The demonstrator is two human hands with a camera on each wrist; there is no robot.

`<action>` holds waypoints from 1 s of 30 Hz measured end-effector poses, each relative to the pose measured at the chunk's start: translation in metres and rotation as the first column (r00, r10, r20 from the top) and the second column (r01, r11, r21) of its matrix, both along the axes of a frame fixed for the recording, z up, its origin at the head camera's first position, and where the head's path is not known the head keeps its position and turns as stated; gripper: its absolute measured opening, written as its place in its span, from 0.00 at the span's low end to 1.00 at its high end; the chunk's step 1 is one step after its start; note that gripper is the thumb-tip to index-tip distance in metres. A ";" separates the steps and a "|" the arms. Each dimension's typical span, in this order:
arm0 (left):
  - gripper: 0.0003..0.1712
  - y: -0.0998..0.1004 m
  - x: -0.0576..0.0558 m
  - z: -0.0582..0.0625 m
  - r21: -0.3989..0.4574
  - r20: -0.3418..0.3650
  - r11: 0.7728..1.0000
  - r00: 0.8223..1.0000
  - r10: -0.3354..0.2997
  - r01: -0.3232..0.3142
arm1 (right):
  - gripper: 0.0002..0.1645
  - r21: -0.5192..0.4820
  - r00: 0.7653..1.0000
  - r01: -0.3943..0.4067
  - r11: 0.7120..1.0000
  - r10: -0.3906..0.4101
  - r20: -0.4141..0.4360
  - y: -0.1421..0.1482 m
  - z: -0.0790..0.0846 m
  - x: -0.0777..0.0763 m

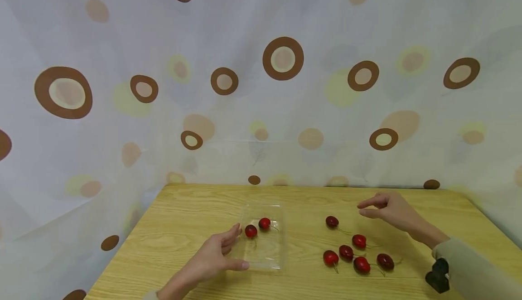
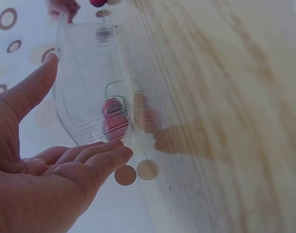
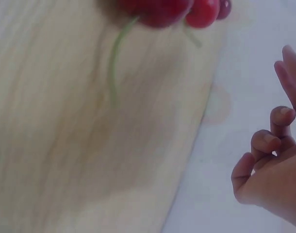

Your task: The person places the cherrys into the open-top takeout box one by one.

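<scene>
A clear plastic box (image 1: 265,254) stands on the table, with two red cherries (image 1: 258,227) lying toward its far end. At the box's left side is my left hand (image 1: 216,252), its thumb along the near end and its fingers by the left wall. The left wrist view shows that thumb (image 2: 36,87) at the box's rim and the fingertips low at its side. My right hand (image 1: 393,211) hovers over the right part of the table, holding nothing, thumb and forefinger apart. Nearest it are several loose dark red cherries (image 1: 359,241) with green stems.
The wooden table (image 1: 195,214) ends at the back against a pale curtain (image 1: 244,109) with brown and yellow round patterns. A black device (image 1: 438,275) is strapped at the right sleeve. One loose cherry (image 1: 332,221) lies farther back than the others.
</scene>
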State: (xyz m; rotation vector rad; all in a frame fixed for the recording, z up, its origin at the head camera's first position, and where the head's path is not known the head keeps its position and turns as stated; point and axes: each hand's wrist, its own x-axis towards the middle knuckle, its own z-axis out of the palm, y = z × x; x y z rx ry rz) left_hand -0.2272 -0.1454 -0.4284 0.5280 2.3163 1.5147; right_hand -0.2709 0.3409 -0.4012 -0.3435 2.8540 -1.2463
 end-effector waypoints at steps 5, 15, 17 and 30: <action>0.61 0.001 0.000 0.000 -0.003 0.000 1.000 1.000 0.003 -0.003 | 0.22 -0.030 0.994 -0.056 0.998 0.059 0.094 0.033 -0.011 0.007; 0.61 0.000 0.001 0.001 -0.005 -0.002 1.000 1.000 0.007 -0.007 | 0.15 -0.080 0.961 -0.248 0.965 0.256 0.109 0.064 -0.035 0.016; 0.61 0.000 0.001 0.002 -0.005 0.001 1.000 1.000 0.007 -0.007 | 0.15 -0.100 0.953 -0.278 0.955 0.288 0.095 0.066 -0.040 0.017; 0.61 0.001 0.002 0.003 -0.012 -0.005 1.000 1.000 0.006 -0.006 | 0.11 -0.113 0.938 -0.340 0.933 0.346 0.031 0.063 -0.055 0.016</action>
